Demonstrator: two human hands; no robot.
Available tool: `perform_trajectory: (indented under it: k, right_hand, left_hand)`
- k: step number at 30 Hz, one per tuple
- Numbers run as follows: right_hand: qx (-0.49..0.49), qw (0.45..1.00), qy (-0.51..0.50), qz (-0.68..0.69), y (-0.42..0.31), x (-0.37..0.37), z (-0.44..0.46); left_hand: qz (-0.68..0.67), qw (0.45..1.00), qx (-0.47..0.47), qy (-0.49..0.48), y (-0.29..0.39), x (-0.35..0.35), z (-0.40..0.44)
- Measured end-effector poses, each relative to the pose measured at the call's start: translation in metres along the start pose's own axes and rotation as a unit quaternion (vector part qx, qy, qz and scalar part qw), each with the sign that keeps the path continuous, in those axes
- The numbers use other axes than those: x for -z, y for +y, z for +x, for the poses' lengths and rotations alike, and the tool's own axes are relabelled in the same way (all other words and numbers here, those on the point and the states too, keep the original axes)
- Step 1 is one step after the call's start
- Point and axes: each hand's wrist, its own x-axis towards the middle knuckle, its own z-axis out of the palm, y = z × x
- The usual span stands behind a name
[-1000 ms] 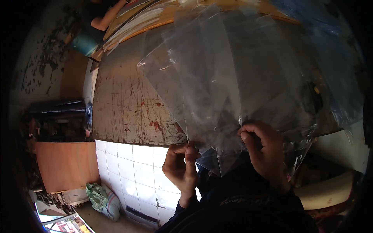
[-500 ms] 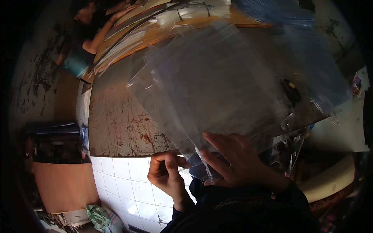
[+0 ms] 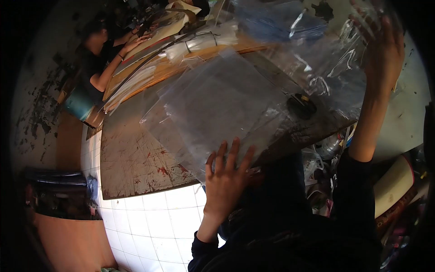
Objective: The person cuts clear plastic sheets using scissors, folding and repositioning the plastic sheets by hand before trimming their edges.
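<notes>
Clear plastic sheets [image 3: 217, 99] lie in a loosely overlapping stack on the scratched table [image 3: 131, 154]. My left hand [image 3: 226, 177] rests with spread fingers on the near edge of the stack. Far to the right, my right hand [image 3: 383, 50] is raised beside crumpled clear plastic [image 3: 335, 68], its fingers apart and slightly blurred; some plastic shows around the fingertips, but I cannot make out whether they grip it. A dark object with a yellow part [image 3: 301, 105] sits on the table between the stack and the crumpled plastic.
Bluish plastic [image 3: 281, 20] lies at the back, next to a tied clear bundle [image 3: 199, 43] on boards. At the upper left, another person [image 3: 97, 59] reaches over the boards. A cream roll [image 3: 394, 186] is at the lower right, and white tiles [image 3: 154, 222] show below the table.
My right hand has moved from the near edge of the plastic to the far upper right. My left hand has opened from a pinch and spread onto the stack. The view has shifted.
</notes>
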Motion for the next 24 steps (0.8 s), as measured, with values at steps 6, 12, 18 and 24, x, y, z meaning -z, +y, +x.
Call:
perform_trajectory:
  k: [6,12,18,24]
  right_hand:
    - [0.183,0.787,-0.029,-0.588,0.029,0.166,0.039]
    - [-0.115,0.856,-0.412,-0.292,0.025,0.168,-0.031]
    - [-0.152,0.801,-0.461,-0.351,0.047,0.173,-0.072]
    - [0.033,0.925,-0.365,-0.098,-0.006,0.052,-0.126]
  left_hand:
    - [0.009,0.999,-0.021,0.025,-0.009,-0.002,0.001]
    - [-0.090,0.996,0.014,-0.012,-0.022,0.008,-0.002]
    - [-0.116,0.993,0.006,-0.029,-0.035,0.015,-0.004]
    - [-0.237,0.969,0.014,-0.068,-0.052,0.025,-0.001]
